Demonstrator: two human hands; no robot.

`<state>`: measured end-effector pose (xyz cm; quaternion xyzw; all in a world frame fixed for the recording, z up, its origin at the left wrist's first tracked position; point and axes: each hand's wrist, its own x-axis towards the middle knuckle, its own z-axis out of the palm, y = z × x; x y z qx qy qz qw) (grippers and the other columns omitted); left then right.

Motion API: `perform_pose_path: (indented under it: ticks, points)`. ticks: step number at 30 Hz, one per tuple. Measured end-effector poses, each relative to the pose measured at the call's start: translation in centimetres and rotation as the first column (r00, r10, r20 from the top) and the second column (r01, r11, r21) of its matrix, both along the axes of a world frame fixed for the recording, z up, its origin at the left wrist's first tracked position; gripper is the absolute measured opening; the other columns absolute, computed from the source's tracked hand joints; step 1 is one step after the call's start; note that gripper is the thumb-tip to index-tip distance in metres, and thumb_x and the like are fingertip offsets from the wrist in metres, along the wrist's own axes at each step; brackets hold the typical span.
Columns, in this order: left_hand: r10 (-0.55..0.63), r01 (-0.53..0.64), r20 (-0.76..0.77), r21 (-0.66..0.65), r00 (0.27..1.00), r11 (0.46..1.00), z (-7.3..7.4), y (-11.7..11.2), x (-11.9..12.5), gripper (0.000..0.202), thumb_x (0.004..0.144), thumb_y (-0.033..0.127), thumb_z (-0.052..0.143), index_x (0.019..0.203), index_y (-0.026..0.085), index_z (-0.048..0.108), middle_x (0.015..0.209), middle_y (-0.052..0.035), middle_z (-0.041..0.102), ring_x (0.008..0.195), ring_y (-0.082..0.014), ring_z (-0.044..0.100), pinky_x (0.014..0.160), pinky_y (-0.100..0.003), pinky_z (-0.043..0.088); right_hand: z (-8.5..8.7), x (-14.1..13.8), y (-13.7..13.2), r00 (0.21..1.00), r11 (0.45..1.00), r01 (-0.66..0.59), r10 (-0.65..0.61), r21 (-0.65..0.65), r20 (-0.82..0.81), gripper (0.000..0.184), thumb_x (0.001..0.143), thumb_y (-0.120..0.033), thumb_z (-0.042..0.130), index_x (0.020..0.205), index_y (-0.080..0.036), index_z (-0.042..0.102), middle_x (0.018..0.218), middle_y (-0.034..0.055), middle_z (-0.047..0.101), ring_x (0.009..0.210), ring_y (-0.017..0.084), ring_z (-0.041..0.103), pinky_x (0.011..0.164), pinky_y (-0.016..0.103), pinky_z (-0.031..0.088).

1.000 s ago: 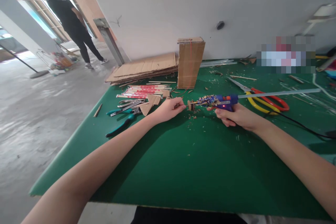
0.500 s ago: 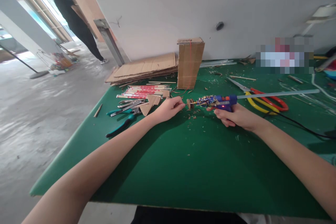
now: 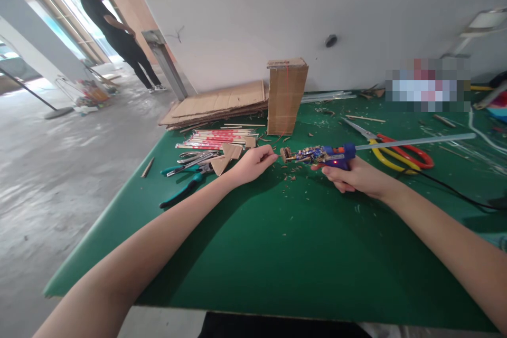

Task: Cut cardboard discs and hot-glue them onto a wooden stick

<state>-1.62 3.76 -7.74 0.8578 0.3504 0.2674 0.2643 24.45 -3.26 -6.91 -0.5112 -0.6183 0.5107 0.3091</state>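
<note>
A blue hot glue gun (image 3: 344,157) with a small lit red light is gripped in my right hand (image 3: 348,177), and a long translucent glue stick (image 3: 415,141) runs out of its back. Foil-like wrapping with bits stuck to it covers the gun's front. Its nozzle is at a small brown cardboard piece (image 3: 283,155), close enough that I cannot tell whether they touch. My left hand (image 3: 256,162) is closed in a pinch beside that piece and appears to hold it by a thin part hidden at the fingertips. Cardboard scraps (image 3: 285,170) lie beneath.
Green-handled pliers (image 3: 190,190), cardboard triangles (image 3: 227,157) and wrapped sticks (image 3: 217,138) lie left. A cardboard box (image 3: 288,97) stands behind, beside stacked cardboard sheets (image 3: 222,99). Scissors (image 3: 390,150) and a black cord (image 3: 455,185) lie right. A person (image 3: 114,31) stands beyond the table.
The glue gun has shifted slightly left and its back end has tilted a little. The small cardboard piece has also moved slightly left. My left hand stays nearly in place.
</note>
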Motion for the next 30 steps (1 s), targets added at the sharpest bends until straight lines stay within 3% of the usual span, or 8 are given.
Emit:
perform_pose_path:
  ticks: [13,30]
  points:
    - [0.004,-0.004,0.003,-0.013,1.0,1.0,0.02,-0.04,-0.04,0.031,0.091,0.036,0.037,0.066,0.017,0.039,0.063,0.0034,0.038,0.06,-0.0098,0.038,0.057,-0.023,0.031,0.02,0.23,-0.1,1.0,1.0,-0.005,0.005,0.005,0.019,0.038,0.078,-0.045,0.062,0.1,-0.015,0.059,0.041,-0.0097,0.038,0.034,0.006,0.034,0.038,0.022,0.033]
    - [0.038,-0.039,-0.037,-0.033,0.999,0.999,0.11,-0.01,0.0,0.039,0.093,0.039,0.032,0.076,0.016,0.058,0.06,0.0024,0.045,0.058,-0.0111,0.043,0.058,-0.024,0.034,0.06,0.13,-0.14,1.0,1.0,-0.017,0.017,0.016,0.007,0.037,0.078,-0.045,0.063,0.1,-0.016,0.061,0.04,-0.01,0.036,0.034,0.006,0.034,0.036,0.021,0.033]
